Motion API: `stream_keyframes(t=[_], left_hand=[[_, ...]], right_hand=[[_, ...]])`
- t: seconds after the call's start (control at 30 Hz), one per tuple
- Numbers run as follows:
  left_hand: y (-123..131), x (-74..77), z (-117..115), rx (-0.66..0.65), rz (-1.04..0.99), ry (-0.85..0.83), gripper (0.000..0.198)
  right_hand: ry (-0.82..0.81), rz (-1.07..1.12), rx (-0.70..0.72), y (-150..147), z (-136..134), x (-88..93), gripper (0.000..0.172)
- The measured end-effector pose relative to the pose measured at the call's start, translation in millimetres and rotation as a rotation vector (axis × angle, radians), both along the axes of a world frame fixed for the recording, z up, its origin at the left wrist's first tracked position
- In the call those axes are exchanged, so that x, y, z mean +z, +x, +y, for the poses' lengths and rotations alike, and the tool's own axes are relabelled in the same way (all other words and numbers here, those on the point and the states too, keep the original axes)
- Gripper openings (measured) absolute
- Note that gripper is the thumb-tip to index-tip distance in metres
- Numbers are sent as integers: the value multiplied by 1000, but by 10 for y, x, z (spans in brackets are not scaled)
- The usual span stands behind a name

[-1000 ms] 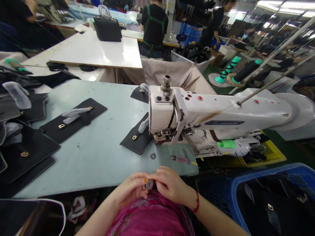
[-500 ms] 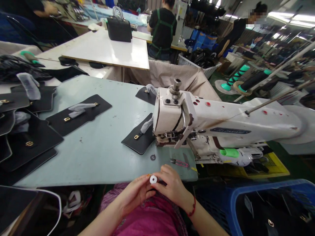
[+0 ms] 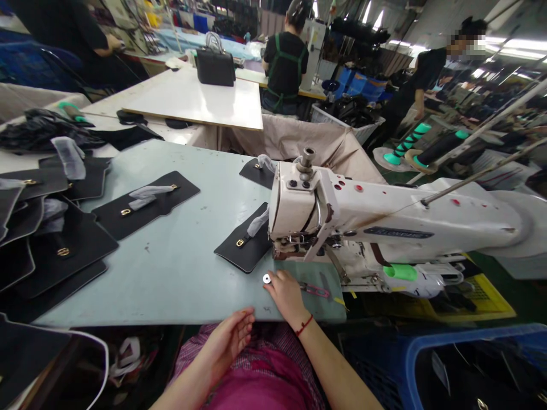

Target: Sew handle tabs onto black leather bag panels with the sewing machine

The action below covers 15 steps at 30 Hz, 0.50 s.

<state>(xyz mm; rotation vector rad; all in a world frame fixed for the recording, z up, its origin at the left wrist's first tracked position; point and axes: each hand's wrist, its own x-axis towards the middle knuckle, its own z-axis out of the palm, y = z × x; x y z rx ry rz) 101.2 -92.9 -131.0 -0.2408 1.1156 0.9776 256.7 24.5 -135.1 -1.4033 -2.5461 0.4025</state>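
Observation:
My right hand (image 3: pixel 285 293) is over the front of the pale green table (image 3: pixel 179 273), thumb and fingers pinching a small white bobbin (image 3: pixel 266 278) with a dark centre hole. Pink-handled thread snips (image 3: pixel 315 290) lie just right of that hand, partly behind it. My left hand (image 3: pixel 234 336) rests by the table's front edge above my lap, fingers loosely bent and apart, with nothing visible in it. Beyond the bobbin, a black leather panel (image 3: pixel 243 250) with a gold clasp and a wrapped strap lies partly under the sewing machine head (image 3: pixel 294 199).
More black panels (image 3: pixel 147 202) with wrapped straps lie on the table, several piled at the left. The sewing machine arm (image 3: pixel 397 210) extends right. A blue crate (image 3: pixel 410 353) stands at lower right. A black handbag (image 3: pixel 216 67) sits on a white table; other people work behind.
My hands have separated. The right has moved forward over the table with the white bobbin; the left stays near the edge. The small dark disc seen on the table earlier is no longer visible.

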Motion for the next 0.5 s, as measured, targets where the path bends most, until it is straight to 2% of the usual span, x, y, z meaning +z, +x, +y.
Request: stream_keyframes(t=[0.13,0.23,0.37,0.5], left_hand=[[54,16,91,-20,75,128,19],[111,63,221,-14,188,185,25],[198,159,362,1,231,279,37],[283,288,399,-9,194,393,34]], right_hand=[[-5,-5,-9,12,-4,20,26],[-12,19,-13,20,-47,70,17],[-3,109,3,45,-230,228,18],[14,200,11,89,-431,413,25]])
